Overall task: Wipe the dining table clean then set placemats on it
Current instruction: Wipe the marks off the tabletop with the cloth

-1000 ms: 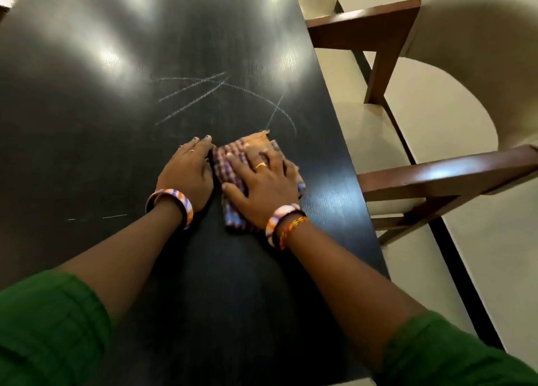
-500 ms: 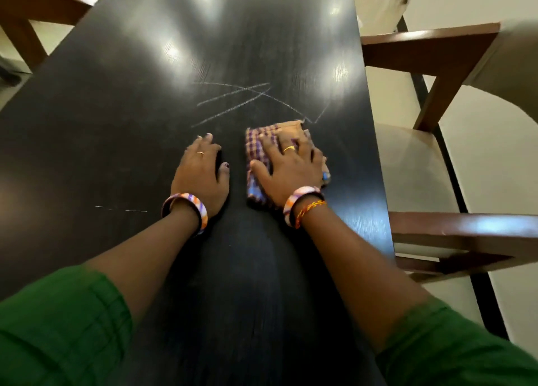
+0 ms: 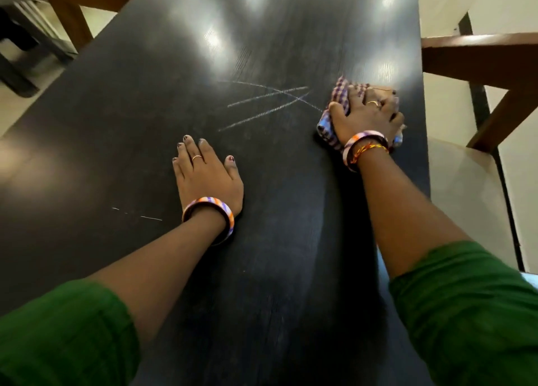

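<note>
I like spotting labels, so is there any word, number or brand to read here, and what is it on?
None: nothing readable shows.
The chalk marks on the table are crossed lines, not letters.
The cloth under the right hand shows only checks.

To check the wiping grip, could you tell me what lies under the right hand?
A checked cloth lies bunched under the right hand on the dark table. The tabletop beneath the cloth is covered, so any marks there cannot be seen.

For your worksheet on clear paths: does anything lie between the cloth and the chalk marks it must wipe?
Nothing visible does. The checked cloth under the right hand sits at the marks' right end; the left hand rests nearer the person.
</note>
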### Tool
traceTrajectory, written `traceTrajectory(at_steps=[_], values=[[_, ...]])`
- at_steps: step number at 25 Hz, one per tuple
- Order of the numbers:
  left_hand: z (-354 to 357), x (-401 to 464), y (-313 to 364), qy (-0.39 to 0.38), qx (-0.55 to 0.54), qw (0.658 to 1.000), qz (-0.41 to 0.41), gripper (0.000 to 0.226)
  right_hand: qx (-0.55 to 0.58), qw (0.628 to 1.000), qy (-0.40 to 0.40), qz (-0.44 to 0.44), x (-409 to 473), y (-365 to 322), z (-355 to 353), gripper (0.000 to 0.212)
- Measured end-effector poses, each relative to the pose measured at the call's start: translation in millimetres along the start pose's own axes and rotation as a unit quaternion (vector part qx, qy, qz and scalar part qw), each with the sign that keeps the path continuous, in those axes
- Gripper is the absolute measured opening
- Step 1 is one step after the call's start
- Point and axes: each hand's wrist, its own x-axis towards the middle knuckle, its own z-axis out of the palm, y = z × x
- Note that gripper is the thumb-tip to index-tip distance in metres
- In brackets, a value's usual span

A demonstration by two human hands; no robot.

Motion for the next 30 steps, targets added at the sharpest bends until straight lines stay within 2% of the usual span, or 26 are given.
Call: traceTrajectory(at_steps=[4,5,7,10,13,16,21,24,27,30], values=[[-0.3,-0.3,0.5,0.003,-0.002,1.000,0.001,0.060,-0.010,0.977,-0.007,-0.212,-84.3,-21.9,15.2,0.064],[-0.3,-0.4,0.6,0.002,-0.001,1.000,0.000,0.061,-0.019,0.971,-0.011,-0.236,-99.7,-14.8,14.4,0.067],[0.0,-0.9,1.1,0.001,0.004,1.000,-0.001,0.061,-0.028,0.980,-0.007,-0.196,-90.7,11.5,5.7,0.067],[0.5,-0.3,1.2,-0.001,0.005,1.000,0.003,0.061,-0.027,1.000,0.004,-0.010,-27.1,49.9,-7.8,0.059],[1.0,-0.8,0.1,0.002,0.009,1.000,0.004,0.061,0.013,0.996,0.013,0.084,6.2,49.7,-11.1,0.059],[1.0,-2.2,0.0,0.003,0.011,1.000,0.009,0.060,0.021,0.996,0.014,0.089,-28.5,34.6,-7.5,0.058],[-0.9,-2.0,-1.5,-0.009,0.018,1.000,0.009,0.061,-0.014,0.999,0.001,0.048,-146.4,16.5,8.4,0.059],[0.2,-0.8,-1.3,-0.006,0.021,1.000,0.011,0.061,-0.002,0.998,0.010,0.060,-108.4,19.3,2.5,0.060],[-1.1,-0.5,-1.4,-0.015,0.020,1.000,0.014,0.062,0.031,0.992,0.010,0.121,-37.9,23.4,-6.2,0.061],[-0.9,-1.7,-2.8,-0.021,0.025,0.999,0.018,0.065,0.030,0.988,0.012,0.150,-28.6,18.0,-5.3,0.061]])
